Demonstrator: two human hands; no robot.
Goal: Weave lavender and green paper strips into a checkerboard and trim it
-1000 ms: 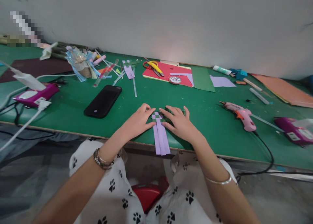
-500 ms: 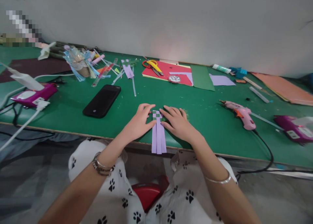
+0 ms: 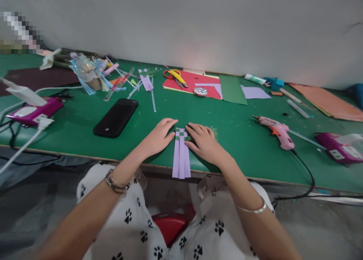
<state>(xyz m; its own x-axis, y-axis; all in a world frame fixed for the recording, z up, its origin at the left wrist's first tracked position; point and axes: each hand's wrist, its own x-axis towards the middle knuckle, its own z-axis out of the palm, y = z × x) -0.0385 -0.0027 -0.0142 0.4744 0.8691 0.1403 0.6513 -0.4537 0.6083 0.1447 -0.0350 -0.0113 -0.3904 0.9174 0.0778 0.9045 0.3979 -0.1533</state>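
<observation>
Three lilac paper strips (image 3: 180, 158) lie side by side on the green table (image 3: 232, 146), their lower ends past the front edge. Dark green strips are woven across their top, making a small chequered patch (image 3: 180, 133). My left hand (image 3: 157, 139) rests flat on the left of the weave, fingers stretched towards it. My right hand (image 3: 204, 142) lies on the right side, its fingertips pressing on the green strips at the weave.
A black phone (image 3: 116, 117) lies left of my hands. A pink glue gun (image 3: 274, 131) with its cord is at the right, purple boxes (image 3: 35, 110) at both ends. Scissors (image 3: 176, 76), red, green and lilac paper sheets and loose strips sit at the back.
The lilac strips have swung from a slight rightward slant to nearly straight. Both hands have stayed at the weave, shifting slightly.
</observation>
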